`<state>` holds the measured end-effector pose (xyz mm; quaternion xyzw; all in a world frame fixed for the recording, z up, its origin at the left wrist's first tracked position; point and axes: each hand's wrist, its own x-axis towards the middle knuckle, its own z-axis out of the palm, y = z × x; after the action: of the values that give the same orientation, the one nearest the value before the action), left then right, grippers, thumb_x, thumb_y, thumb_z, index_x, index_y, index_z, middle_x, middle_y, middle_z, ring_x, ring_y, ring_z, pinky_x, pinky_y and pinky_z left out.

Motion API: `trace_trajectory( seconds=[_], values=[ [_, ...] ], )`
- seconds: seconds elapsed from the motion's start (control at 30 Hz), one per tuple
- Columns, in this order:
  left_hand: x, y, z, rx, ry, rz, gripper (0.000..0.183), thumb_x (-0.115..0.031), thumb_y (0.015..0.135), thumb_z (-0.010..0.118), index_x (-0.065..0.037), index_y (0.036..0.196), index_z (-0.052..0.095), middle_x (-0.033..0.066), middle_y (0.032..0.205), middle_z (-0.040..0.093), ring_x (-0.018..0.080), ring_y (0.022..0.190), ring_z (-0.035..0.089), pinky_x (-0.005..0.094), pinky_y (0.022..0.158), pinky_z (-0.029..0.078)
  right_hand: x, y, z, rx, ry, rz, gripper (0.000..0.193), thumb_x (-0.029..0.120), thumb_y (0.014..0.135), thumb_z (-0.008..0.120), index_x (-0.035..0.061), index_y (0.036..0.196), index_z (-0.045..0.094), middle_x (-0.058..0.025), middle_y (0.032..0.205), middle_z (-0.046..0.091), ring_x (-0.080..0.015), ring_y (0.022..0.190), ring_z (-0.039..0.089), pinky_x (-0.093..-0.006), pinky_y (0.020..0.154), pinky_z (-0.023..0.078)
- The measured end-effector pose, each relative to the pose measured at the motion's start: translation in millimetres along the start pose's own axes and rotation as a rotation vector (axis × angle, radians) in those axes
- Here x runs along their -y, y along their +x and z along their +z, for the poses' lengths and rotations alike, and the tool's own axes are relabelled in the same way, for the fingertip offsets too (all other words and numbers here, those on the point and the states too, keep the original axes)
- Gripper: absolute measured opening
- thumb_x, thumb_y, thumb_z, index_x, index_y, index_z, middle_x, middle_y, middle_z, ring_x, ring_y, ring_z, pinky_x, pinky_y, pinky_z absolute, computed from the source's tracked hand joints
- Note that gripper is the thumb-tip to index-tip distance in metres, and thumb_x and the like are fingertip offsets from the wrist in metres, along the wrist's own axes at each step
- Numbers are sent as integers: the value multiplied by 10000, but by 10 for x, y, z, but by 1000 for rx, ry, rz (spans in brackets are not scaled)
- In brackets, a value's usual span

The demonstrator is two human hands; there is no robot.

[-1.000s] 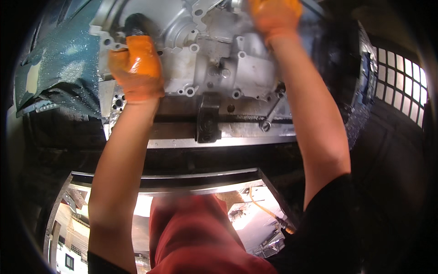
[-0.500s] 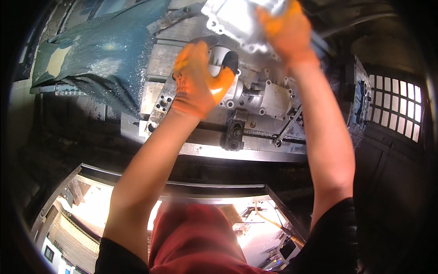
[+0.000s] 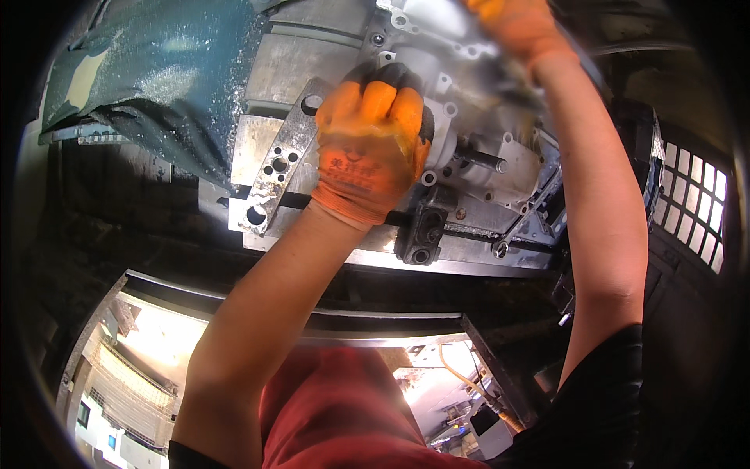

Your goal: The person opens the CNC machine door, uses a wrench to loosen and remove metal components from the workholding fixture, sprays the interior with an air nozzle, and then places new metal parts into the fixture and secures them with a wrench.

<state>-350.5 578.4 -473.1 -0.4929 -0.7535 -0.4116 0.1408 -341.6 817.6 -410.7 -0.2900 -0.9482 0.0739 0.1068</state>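
Observation:
My left hand (image 3: 369, 141), in an orange glove with dark fingertips, is closed over the left side of a grey metal casting (image 3: 500, 168). Its fingers curl down and their tips are hidden. My right hand (image 3: 519, 31), gloved alike, is at the top edge, beside a second bright metal casting (image 3: 437, 19). Its fingers are smeared and partly cut off, so its grip does not show. From the lower casting a short round rod (image 3: 480, 159) sticks out. A dark clamp block (image 3: 426, 227) stands near the casting's front.
A flat steel bar with holes (image 3: 279, 164) lies left of my left hand on the slotted metal table (image 3: 293, 70). Blue-green cloth (image 3: 156, 78), strewn with bright specks, covers the far left. A wrench (image 3: 519, 227) rests front right. A metal frame edge (image 3: 375, 315) runs before my body.
My left hand has turned and gone from spread to curled, moving slightly right and down. My right hand has moved up and right. The view has shifted a little.

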Motion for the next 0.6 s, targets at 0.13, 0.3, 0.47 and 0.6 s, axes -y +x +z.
trace_trajectory(
  seconds=[0.13, 0.3, 0.47, 0.6],
  values=[
    [2, 30, -42, 38, -11, -33, 379, -170, 631, 635, -37, 985, 615, 167, 920, 540, 362, 816, 526, 454, 689, 435, 59, 61, 65, 26, -152, 10, 530, 405, 801, 715, -38, 1057, 574, -276, 908, 670, -442, 895, 656, -478, 806, 522],
    [-47, 43, -30, 51, -7, -2, 478, -179, 635, 648, -23, 1085, 611, 174, 1013, 567, 370, 878, 542, 458, 743, 457, 97, 13, 157, 11, -559, 1, 487, 428, 810, 697, -1, 1025, 609, -208, 865, 702, -365, 821, 695, -439, 749, 542],
    [-49, 47, -59, 98, 37, -87, 384, -202, 644, 722, -75, 1003, 670, 88, 1063, 615, 317, 1035, 573, 411, 825, 480, 226, -21, 218, -82, -643, -91, 481, 415, 830, 662, 40, 1124, 601, -168, 982, 680, -311, 965, 658, -430, 853, 494],
    [67, -8, -63, 14, 74, -106, 401, -204, 639, 728, -95, 1022, 679, 81, 1072, 607, 313, 1028, 568, 413, 798, 472, 433, 249, 168, -529, -336, -327, 514, 382, 846, 625, 41, 1224, 554, -166, 1127, 608, -327, 1123, 551, -459, 967, 413]
  ],
)
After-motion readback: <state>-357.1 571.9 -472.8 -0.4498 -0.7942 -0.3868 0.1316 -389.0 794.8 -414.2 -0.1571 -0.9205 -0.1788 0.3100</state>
